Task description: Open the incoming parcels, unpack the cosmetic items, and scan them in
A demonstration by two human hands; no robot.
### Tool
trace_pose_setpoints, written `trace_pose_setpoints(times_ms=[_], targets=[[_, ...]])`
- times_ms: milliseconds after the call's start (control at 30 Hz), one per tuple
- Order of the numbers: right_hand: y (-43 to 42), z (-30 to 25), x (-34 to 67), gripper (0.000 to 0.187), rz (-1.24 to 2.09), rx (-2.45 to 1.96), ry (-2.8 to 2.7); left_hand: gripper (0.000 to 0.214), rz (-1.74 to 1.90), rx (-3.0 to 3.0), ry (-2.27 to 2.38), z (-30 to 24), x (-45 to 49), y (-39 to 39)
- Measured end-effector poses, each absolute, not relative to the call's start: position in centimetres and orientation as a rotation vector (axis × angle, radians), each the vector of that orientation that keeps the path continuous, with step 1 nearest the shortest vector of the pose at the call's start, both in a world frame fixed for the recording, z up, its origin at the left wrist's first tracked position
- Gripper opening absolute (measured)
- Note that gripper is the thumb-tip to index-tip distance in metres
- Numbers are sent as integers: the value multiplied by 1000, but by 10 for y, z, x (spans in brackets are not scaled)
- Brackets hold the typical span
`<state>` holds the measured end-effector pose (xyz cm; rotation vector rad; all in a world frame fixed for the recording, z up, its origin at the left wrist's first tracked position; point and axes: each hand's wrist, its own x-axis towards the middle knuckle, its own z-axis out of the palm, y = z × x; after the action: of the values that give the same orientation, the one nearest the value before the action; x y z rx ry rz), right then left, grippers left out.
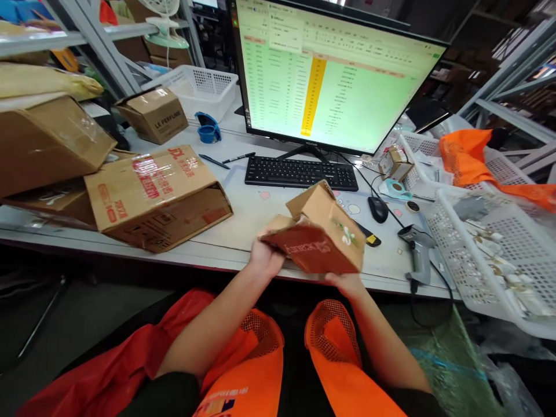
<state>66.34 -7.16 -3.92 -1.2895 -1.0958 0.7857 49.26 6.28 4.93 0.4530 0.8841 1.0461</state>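
Observation:
Between my two hands a small brown cardboard box (315, 246) is held tilted over the front edge of the desk. Its flaps stand up at the top left, and the near side is reddish with faint print. My left hand (266, 255) grips the box at its left end. At the lower right corner my right hand (345, 282) holds it from below, its fingers mostly hidden behind the box. Partly covered by the box, a black and yellow cutter (370, 236) lies on the desk.
A keyboard (299, 174), mouse (377, 209) and monitor (334, 81) stand behind. Larger cartons (160, 197) crowd the left side. To the right are a barcode scanner (419, 255) and a white basket (469, 272) of small items. A blue tape dispenser (209, 130) sits further back.

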Motion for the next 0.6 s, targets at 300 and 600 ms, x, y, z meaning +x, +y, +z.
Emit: trace_pose_setpoints(times_ms=[300,600], targets=[[-16,78,732,94,398,-1661,-1335,40,1028,883,997,26,487,93],[-95,88,801,87,210,-1502,-990,57,775,2112,991,22,522,136]])
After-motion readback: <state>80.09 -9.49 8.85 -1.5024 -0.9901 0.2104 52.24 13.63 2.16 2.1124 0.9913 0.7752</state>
